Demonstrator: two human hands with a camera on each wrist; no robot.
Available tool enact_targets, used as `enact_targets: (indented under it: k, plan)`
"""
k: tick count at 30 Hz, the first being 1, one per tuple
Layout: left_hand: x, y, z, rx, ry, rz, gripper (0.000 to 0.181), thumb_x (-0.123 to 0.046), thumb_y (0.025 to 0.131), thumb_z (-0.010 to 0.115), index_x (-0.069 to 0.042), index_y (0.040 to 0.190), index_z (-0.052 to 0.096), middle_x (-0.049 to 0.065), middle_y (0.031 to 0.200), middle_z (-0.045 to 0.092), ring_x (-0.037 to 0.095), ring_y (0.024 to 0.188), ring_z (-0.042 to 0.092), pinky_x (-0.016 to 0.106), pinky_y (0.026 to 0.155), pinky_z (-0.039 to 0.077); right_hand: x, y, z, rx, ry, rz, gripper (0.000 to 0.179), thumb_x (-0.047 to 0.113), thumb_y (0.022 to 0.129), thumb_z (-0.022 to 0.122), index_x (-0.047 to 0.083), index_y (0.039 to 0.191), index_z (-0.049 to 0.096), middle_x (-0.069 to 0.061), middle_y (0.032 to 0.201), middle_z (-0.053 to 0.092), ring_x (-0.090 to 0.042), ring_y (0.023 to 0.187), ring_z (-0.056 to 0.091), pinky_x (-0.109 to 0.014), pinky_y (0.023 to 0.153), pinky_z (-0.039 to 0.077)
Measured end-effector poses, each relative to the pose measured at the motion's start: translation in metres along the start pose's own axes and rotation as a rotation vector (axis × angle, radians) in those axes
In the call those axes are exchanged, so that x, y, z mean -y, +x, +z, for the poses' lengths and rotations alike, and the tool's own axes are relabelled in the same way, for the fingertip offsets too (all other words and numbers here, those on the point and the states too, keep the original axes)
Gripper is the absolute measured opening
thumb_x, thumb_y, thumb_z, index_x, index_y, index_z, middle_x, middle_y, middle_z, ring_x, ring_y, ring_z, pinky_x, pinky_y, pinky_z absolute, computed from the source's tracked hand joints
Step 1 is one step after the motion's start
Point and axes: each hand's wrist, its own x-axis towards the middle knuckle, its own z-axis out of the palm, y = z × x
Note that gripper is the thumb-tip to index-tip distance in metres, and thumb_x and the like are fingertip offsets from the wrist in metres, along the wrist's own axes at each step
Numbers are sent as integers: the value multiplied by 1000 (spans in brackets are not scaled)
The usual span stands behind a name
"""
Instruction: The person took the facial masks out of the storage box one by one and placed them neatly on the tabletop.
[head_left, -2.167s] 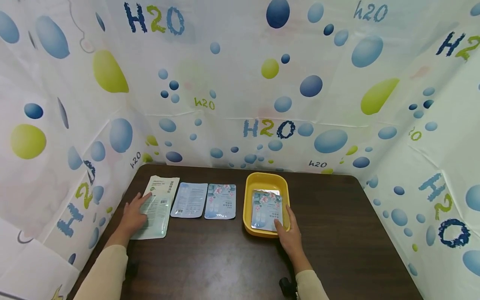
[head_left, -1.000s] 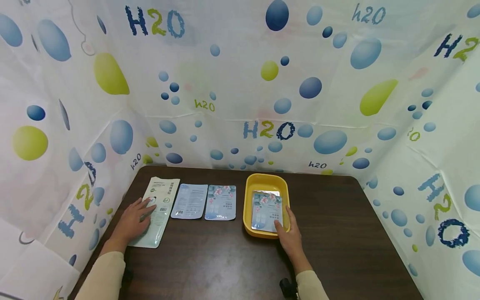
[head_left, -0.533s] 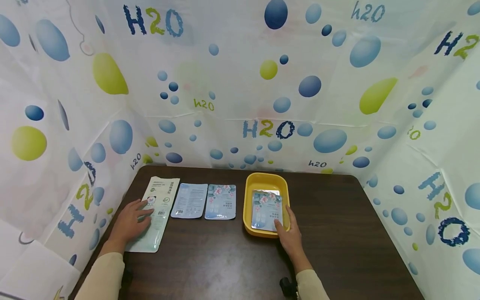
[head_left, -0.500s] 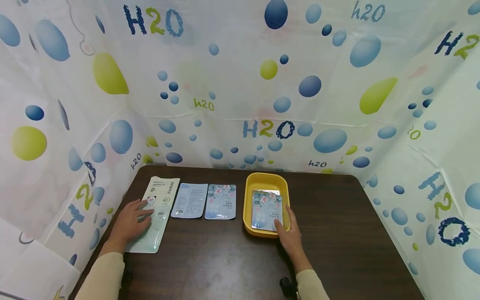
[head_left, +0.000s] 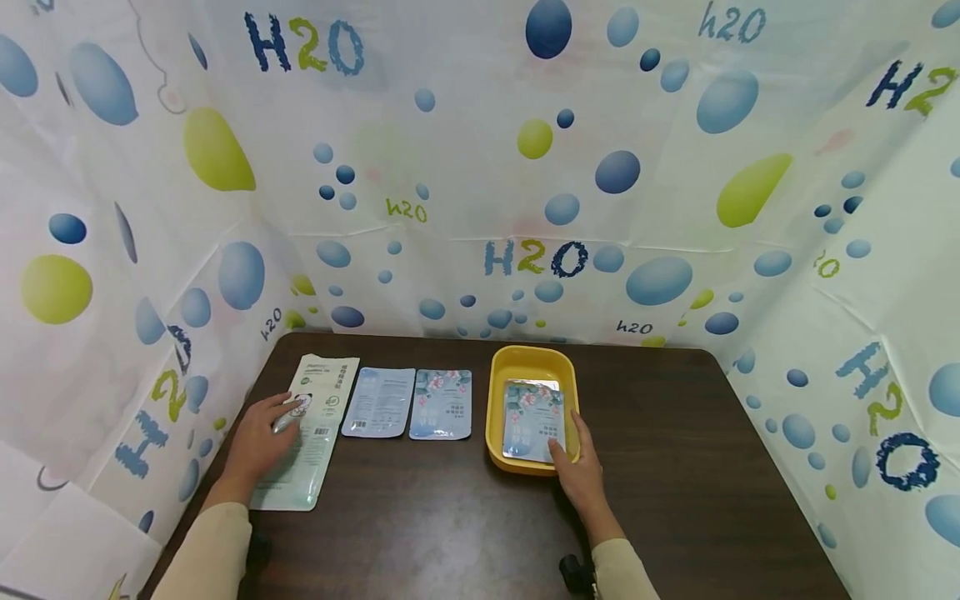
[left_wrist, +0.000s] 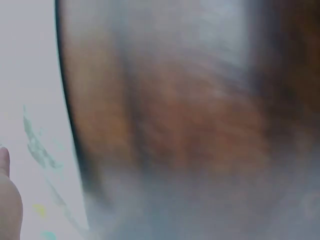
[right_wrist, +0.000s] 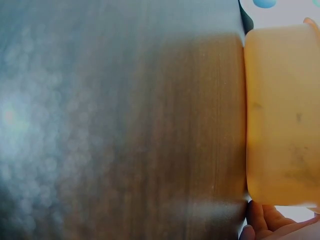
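In the head view, my left hand (head_left: pixel 260 442) lies over the left part of a long pale-green printed pouch (head_left: pixel 318 454), its fingers loosely extended on the surface. The hand hides part of the pouch's left edge. My right hand (head_left: pixel 583 479) grips the near right corner of a yellow plastic tray (head_left: pixel 531 360), thumb over the rim and fingers along the outer side. Inside the tray lies a blue floral sachet (head_left: pixel 534 421). In the right wrist view, the tray's side wall (right_wrist: pixel 285 120) stands beside the partly visible fingers (right_wrist: pixel 272 220). The left wrist view is mostly blurred.
Right of the pouch, a sachet with small printed text (head_left: pixel 378 402) and a floral sachet (head_left: pixel 441 404) lie flat in a row. All rest on a dark brown table (head_left: pixel 420 533). Patterned white curtains (head_left: pixel 465 167) enclose the table's back and sides.
The pouch's lower end has shifted nearer and slightly left, while its upper end stays about where it was. My left hand has changed its place on the pouch. The right hand and tray stay still.
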Motion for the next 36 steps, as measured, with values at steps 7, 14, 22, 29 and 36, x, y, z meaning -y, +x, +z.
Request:
enact_targets:
  k: [7,14,22,29,36]
  plan:
    - [-10,11,1,-36,-26,24,46,-15,94,63,-1,138,62,27,149,51,52,139,40,71,112,31,0,1,-1,6,5,13,76,43,99,64,34,162,24,-19,166,30,-42,148,36,-67,120,27]
    - [-33,25,5,-41,-98,130,49,-11,92,65,-2,140,60,26,149,52,50,140,40,70,113,31,2,0,-2,0,10,-3,75,41,99,64,33,162,25,-19,165,32,-41,146,38,-66,120,28]
    - [-74,37,9,-88,-184,223,52,-8,91,67,-1,142,57,26,151,50,50,142,40,71,113,31,0,0,-1,-2,-5,-2,75,44,98,64,34,162,26,-19,165,33,-42,148,36,-67,119,28]
    - [-107,46,8,-140,-252,303,52,-5,90,69,0,141,58,24,150,52,48,141,42,67,115,32,-1,-1,0,-9,-13,-3,75,44,98,65,35,161,27,-19,165,33,-43,148,35,-68,119,27]
    - [-136,56,16,-150,-232,328,51,-11,94,67,-1,143,56,23,149,54,44,142,44,62,118,33,0,0,0,-9,-4,-7,75,43,98,64,34,162,26,-19,165,33,-43,148,36,-67,120,28]
